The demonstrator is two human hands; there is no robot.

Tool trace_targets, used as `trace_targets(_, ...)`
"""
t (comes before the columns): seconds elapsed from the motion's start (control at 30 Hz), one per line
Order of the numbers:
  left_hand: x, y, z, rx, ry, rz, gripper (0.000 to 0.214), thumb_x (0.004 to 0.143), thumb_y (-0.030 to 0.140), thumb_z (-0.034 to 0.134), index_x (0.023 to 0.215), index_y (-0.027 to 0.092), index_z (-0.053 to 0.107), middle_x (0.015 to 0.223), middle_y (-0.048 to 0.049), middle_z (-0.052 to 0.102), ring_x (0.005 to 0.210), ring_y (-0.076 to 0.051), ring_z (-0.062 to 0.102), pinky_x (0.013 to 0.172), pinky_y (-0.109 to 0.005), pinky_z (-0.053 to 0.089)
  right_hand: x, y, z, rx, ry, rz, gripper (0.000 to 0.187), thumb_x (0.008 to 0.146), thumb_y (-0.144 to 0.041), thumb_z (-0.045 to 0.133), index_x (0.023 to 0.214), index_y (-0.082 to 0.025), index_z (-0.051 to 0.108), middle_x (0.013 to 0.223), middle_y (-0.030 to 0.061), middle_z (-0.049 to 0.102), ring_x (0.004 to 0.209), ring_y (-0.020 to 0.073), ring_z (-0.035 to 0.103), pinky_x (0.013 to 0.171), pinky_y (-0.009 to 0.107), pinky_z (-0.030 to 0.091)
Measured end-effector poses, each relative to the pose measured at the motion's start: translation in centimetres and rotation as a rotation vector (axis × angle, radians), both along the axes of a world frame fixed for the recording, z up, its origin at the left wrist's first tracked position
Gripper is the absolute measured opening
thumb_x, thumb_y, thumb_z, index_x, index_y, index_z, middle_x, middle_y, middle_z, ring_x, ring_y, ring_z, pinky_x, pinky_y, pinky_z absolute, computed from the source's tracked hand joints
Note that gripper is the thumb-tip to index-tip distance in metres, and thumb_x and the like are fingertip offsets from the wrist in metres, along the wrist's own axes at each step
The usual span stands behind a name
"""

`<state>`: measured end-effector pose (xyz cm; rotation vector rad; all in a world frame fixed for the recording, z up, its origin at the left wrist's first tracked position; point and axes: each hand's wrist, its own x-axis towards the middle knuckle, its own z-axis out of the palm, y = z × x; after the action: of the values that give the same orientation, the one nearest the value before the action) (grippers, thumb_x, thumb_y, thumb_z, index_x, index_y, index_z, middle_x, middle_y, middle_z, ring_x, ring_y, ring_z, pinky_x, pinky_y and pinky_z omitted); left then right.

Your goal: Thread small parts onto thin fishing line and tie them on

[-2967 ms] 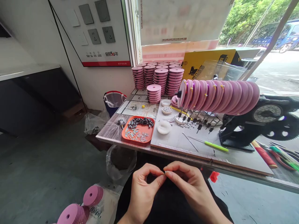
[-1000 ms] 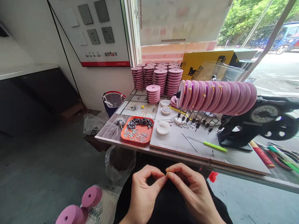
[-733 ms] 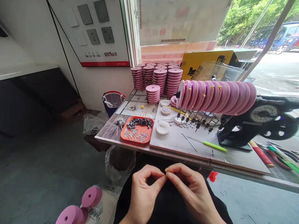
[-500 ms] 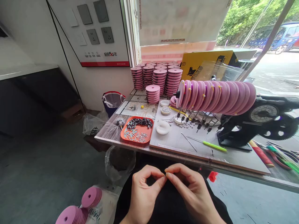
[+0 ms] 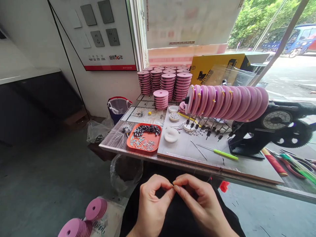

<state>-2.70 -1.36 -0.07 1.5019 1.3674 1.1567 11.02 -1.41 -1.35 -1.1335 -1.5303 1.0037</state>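
Above my lap, in front of the table edge, my left hand [image 5: 154, 200] and my right hand [image 5: 198, 200] meet at the fingertips. Thumb and forefinger are pinched together on each hand. Whatever lies between the tips is too small to make out. Beyond them on the table stands an orange tray [image 5: 145, 153] with black beads, pale blue pieces and small silver parts. To its right, a white board [image 5: 182, 154] bears a round white dish [image 5: 171, 135], a thin metal rod [image 5: 198, 150] and a green-handled hook tool [image 5: 225, 154].
A black hand-cranked winder [image 5: 249, 141] carries a row of pink spools [image 5: 227, 102] with hanging weights. Stacked pink spools [image 5: 168, 87] stand at the back, before a yellow box [image 5: 217, 67]. Pliers and a red-handled tool [image 5: 274, 162] lie right. More spools [image 5: 96, 209] sit on the floor.
The view has shifted very slightly. Both hands stay pinched together in nearly the same place, and nothing on the table has visibly moved.
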Motion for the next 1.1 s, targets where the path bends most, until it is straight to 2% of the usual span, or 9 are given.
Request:
trace_targets(0.3, 0.1, 0.1, 0.1, -0.083, -0.031, 0.017, 0.013, 0.07, 0.026, 0.068, 0.061, 0.016, 0.066, 0.062, -0.0021, 0.065, 0.061, -0.016, 0.059, 0.059, -0.024, 0.046, 0.1, -0.1, -0.1, -0.061, 0.093, -0.042, 0.021, 0.084, -0.036, 0.056, 0.076, -0.018, 0.064, 0.067, 0.0029, 0.063, 0.059, 0.0151, 0.057, 0.053, 0.021, 0.044)
trace_targets(0.63, 0.1, 0.2, -0.1, -0.053, -0.028, 0.001, 0.014, 0.072, 0.025, 0.066, 0.061, 0.017, 0.064, 0.062, -0.002, 0.064, 0.061, -0.016, 0.059, 0.059, -0.024, 0.046, 0.2, -0.1, 0.3, 0.004, -0.007, -0.032, 0.024, 0.087, -0.036, 0.052, 0.076, -0.018, 0.062, 0.067, 0.0031, 0.063, 0.059, 0.0149, 0.058, 0.052, 0.021, 0.045)
trace_targets(0.73, -0.1, 0.5, -0.3, -0.058, 0.001, 0.0, 0.014, 0.071, 0.024, 0.066, 0.06, 0.017, 0.063, 0.061, -0.0013, 0.064, 0.061, -0.016, 0.058, 0.059, -0.024, 0.045, 1.7, 1.0, 1.3, 0.15, -0.158, -0.16, 0.022, 0.087, -0.034, 0.051, 0.077, -0.019, 0.062, 0.064, 0.0012, 0.062, 0.052, 0.0134, 0.055, 0.049, 0.02, 0.043)
trace_targets(0.87, -0.3, 0.9, -0.7, -0.079, -0.019, 0.024, 0.013, 0.069, 0.024, 0.067, 0.06, 0.017, 0.064, 0.06, -0.001, 0.064, 0.061, -0.016, 0.059, 0.06, -0.023, 0.045, 4.7, 4.8, 1.5, 0.37, -0.652, -0.345, 0.026, 0.09, -0.028, 0.041, 0.079, -0.017, 0.062, 0.072, 0.0052, 0.065, 0.058, 0.0169, 0.06, 0.054, 0.025, 0.042)
trace_targets(0.93, -0.3, 1.1, -0.9, -0.084, -0.042, 0.039, 0.013, 0.068, 0.024, 0.068, 0.059, 0.016, 0.064, 0.06, -0.001, 0.064, 0.061, -0.016, 0.059, 0.06, -0.023, 0.046, 5.6, 6.6, 1.1, 0.389, -0.845, -0.339, 0.031, 0.09, -0.025, 0.036, 0.078, -0.017, 0.064, 0.072, 0.0064, 0.066, 0.059, 0.0192, 0.062, 0.052, 0.027, 0.04)
trace_targets(1.0, -0.3, 1.2, -0.9, -0.086, -0.067, 0.049, 0.012, 0.067, 0.024, 0.069, 0.059, 0.017, 0.065, 0.06, -0.0008, 0.065, 0.061, -0.016, 0.059, 0.059, -0.023, 0.046, 6.1, 7.7, 0.8, 0.372, -0.915, -0.299, 0.032, 0.088, -0.023, 0.036, 0.077, -0.018, 0.065, 0.07, 0.0053, 0.066, 0.057, 0.0196, 0.062, 0.049, 0.027, 0.038)
trace_targets(1.1, -0.3, 1.3, -0.7, -0.085, -0.101, 0.048, 0.01, 0.066, 0.022, 0.07, 0.059, 0.017, 0.065, 0.059, -0.0003, 0.064, 0.06, -0.015, 0.059, 0.059, -0.022, 0.046, 5.8, 7.2, 0.9, 0.37, -0.94, -0.284, 0.027, 0.087, -0.024, 0.039, 0.094, -0.017, 0.065, 0.077, 0.0056, 0.067, 0.055, 0.0194, 0.062, 0.048, 0.027, 0.039)
